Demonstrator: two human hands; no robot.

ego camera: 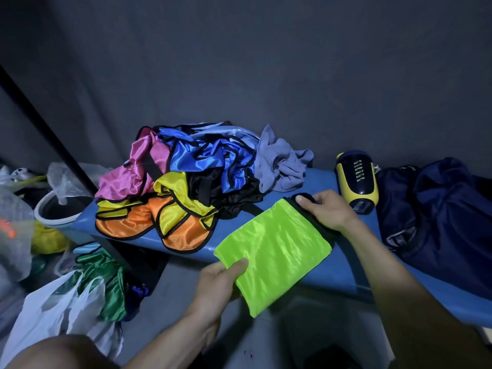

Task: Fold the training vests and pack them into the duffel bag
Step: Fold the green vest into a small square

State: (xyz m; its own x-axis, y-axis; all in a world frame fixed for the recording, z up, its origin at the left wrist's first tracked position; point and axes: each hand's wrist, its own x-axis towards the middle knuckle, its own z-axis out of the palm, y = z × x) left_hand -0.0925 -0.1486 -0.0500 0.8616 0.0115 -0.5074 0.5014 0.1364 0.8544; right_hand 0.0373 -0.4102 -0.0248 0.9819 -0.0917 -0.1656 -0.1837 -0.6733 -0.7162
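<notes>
Apparently bottle (357, 182) lettering is unreadable.

— What is in hand?

— A folded green vest (274, 251), held flat over the near edge of the blue bench (343, 272). The left hand (221, 284) pinches its lower left corner, thumb on top. The right hand (323, 210) grips its black-trimmed top corner.

— And the rest of the bench?

— A loose pile of vests (181, 179) lies behind it: pink, blue, yellow, orange, black. A grey cloth (282, 166) rests against the pile's right side. A yellow and navy bottle (356, 179) lies beside the right hand. A navy bag (436, 209) sits at the far right.

— Below the bench?

— A white plastic bag (56, 310) holding green fabric, left of the left arm.
</notes>
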